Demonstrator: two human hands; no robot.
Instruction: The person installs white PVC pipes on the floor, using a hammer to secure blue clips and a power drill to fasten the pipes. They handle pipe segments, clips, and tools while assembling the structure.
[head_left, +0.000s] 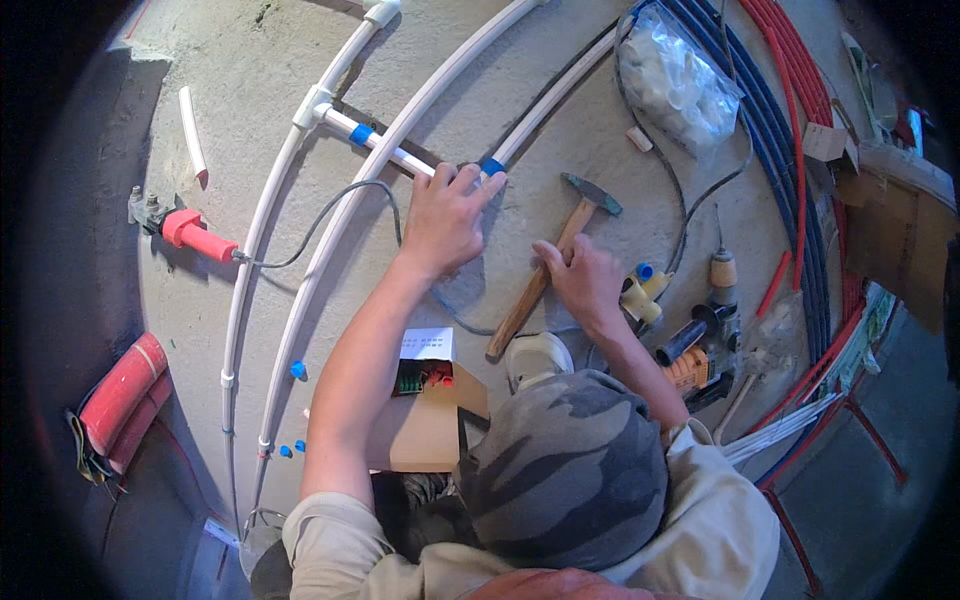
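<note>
My left hand [445, 220] has curled fingers on a white pipe [405, 157] where it nears another pipe with a blue band [491, 167]; the joint is hidden beneath it. My right hand [588, 277] is partly closed beside a hammer [533, 283], thumb over the wooden handle; what its fingers hold is hidden. An open cardboard box [410, 435] with small green and red pieces lies beside my left forearm. Between my arms are a white shoe [535, 355] and a rounded camouflage cloth shape [555, 470].
A red-handled tool [200, 233] with a cable lies left. Right are a power drill [700, 350], yellow plug connectors [645, 295], a bag of fittings [675, 80], dark blue and red tube bundles [770, 150], and cardboard [890, 230]. Red padded rolls [120, 395] lie lower left.
</note>
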